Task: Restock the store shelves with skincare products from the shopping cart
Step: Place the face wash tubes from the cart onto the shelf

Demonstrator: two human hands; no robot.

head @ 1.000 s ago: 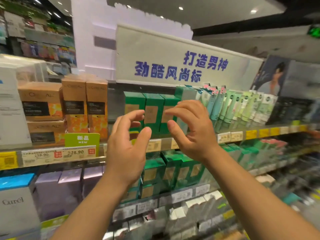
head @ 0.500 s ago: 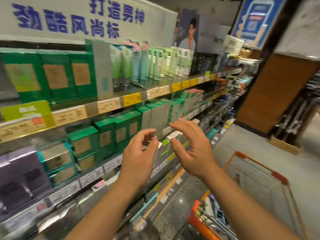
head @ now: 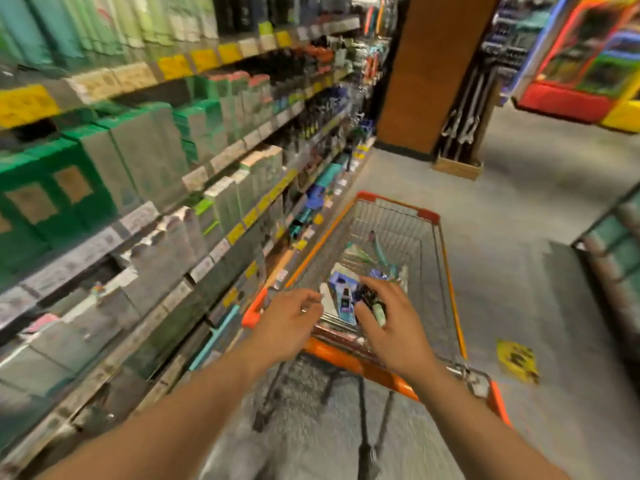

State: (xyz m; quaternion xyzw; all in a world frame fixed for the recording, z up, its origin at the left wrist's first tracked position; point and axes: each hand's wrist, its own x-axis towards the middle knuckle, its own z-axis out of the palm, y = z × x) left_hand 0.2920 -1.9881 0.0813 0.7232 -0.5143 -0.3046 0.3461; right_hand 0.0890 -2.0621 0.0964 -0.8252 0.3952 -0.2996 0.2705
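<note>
- Products (head: 346,296): a small heap lies at the near end of the shopping cart (head: 446,271) basket. A blue-and-white box, a dark item and a pale green tube can be made out. Motion blur prevents an exact count; at least four items appear present.
- Right hand (head: 394,327): positioned over the heap, fingers spread and curled downward, thumb toward the dark item. The hand is open and grips nothing. Whether the fingertips touch the green tube cannot be determined.
- Left hand (head: 291,323): positioned over the near left corner of the basket, just beside the heap, fingers loosely curled. The hand is empty.
- Step in hand (judgement): reaching into the cart to collect the next product.
- Procedure, recommended: select one item. Close the fingers around its body, not its cap. Lift it straight up so that it clears the wire rim. Use the left hand to steady neighbouring items so the heap does not shift.
- Cart: one, orange-trimmed, standing in the aisle just beside the shelves (head: 221,161).
- Shelves: at least four tiers are visible on the left, stocked with green boxes (head: 69,192) and grey-green boxes. The boxes are too numerous and too blurred to count.
- Floor (head: 502,271): one yellow marker (head: 517,360) lies to the right of the cart.
</note>
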